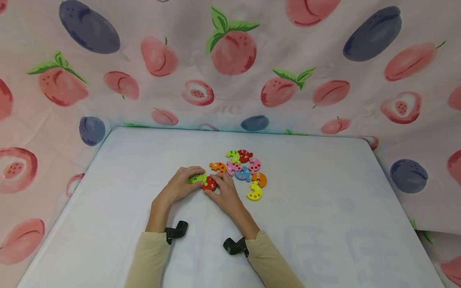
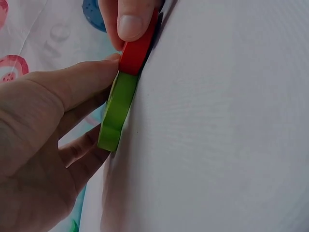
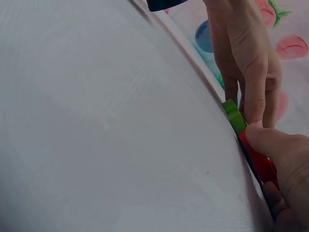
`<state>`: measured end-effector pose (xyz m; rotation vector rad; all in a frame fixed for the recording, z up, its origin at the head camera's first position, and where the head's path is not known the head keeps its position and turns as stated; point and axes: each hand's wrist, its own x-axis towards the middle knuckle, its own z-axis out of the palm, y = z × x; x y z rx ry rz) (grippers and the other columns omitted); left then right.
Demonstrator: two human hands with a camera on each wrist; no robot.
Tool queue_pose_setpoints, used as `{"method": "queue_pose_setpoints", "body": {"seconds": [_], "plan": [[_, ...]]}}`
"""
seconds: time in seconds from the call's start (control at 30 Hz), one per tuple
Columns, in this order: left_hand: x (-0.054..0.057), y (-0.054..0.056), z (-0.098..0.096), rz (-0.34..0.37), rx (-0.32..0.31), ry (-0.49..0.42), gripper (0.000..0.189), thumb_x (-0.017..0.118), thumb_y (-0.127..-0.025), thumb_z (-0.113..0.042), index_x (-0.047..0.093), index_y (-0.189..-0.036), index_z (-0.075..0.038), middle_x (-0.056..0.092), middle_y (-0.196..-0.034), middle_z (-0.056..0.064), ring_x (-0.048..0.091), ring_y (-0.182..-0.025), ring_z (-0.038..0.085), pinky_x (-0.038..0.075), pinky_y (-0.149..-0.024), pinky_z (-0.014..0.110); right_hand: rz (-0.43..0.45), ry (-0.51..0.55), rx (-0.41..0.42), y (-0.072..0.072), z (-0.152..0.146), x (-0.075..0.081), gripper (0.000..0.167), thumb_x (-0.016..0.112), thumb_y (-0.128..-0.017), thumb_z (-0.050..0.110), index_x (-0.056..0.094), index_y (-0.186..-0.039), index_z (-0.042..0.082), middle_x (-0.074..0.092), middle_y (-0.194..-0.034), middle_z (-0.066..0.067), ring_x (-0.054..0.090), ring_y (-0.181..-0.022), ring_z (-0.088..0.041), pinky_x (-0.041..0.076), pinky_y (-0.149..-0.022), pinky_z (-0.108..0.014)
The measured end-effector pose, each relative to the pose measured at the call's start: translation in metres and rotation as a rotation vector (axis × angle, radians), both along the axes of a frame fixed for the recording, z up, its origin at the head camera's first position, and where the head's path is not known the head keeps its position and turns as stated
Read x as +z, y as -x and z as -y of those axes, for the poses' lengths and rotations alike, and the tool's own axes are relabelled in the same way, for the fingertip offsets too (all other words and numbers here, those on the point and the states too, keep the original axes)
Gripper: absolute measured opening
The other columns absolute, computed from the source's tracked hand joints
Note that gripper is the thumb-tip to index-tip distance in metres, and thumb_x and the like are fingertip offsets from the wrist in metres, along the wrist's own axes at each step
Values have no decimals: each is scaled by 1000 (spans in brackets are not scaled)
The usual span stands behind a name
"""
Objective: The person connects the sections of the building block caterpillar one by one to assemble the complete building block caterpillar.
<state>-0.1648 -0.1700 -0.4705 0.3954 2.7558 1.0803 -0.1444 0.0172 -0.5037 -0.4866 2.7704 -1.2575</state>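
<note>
Green piece [image 1: 195, 179] touches the left side of the red piece [image 1: 209, 184]; the left hand [image 1: 181, 185] grips the first, the right hand [image 1: 227, 194] pinches the second, both pieces partly hidden.

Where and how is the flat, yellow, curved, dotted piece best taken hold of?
Likely pinched by the broad near part of the yellow, curved, dotted piece, coming from the person's side: it lies flat on the white table with that edge free, while its narrow far end sits right by the rounded orange piece numbered 10.
</note>
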Motion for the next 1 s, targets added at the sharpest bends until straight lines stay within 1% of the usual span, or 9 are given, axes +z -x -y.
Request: {"method": "queue_pose_setpoints", "body": {"seconds": [0.1, 0.17, 0.5, 0.7, 0.87, 1.0], "plan": [[1, 1, -1, 12, 2, 0, 40, 70, -89, -22, 63, -127, -11, 57, -140, 9, 47, -126, 32, 40, -107, 52, -25, -2, 3, 0, 0, 0, 54, 71, -89, 32, 56, -135, 8, 51, -126, -12, 47, -120, -25, 48, -101, -41], [1, 2, -2, 18, 4, 5, 40, 70, -89, -22, 63, -127, -11, 57, -140, 8, 47, -126, 32, 40, -106, 52, -23, -5, 3, 0, 0, -1, 55, 71, -88, 31, 56, -135, 8, 50, -126, -11, 46, -120, -25, 48, -101, -40], [-1, 4, -3, 24, 13, 15, 39, 71, -88, -21, 63, -125, -12, 57, -139, 8, 46, -125, 32, 40, -107, 52, 9, -4, 3, 2, 1, 2, 54, 72, -88, 30, 57, -135, 8, 50, -126, -10, 44, -121, -24, 49, -99, -37], [0, 2, -2, 29, 17, 18, 39, 71, -88, -21, 63, -126, -13, 57, -139, 8, 46, -125, 31, 41, -106, 51, 30, -20, 6, 2, 3, 8, 54, 72, -88, 29, 57, -134, 5, 50, -124, -11, 44, -118, -25, 48, -97, -37], [1, 2, -2, 34, 13, 34, 40, 71, -88, -22, 63, -126, -14, 57, -138, 7, 46, -124, 30, 41, -107, 50, 31, -91, -11, 2, 5, 17, 54, 74, -86, 28, 59, -132, 4, 52, -120, -12, 45, -114, -24, 47, -92, -35], [3, 3, -3, 31, 1, 73, 40, 70, -89, -24, 62, -127, -15, 56, -139, 6, 45, -124, 29, 41, -107, 50, 21, -185, -23, 3, 9, 24, 56, 75, -85, 30, 59, -133, 5, 53, -117, -10, 46, -109, -22, 46, -86, -30]]}}
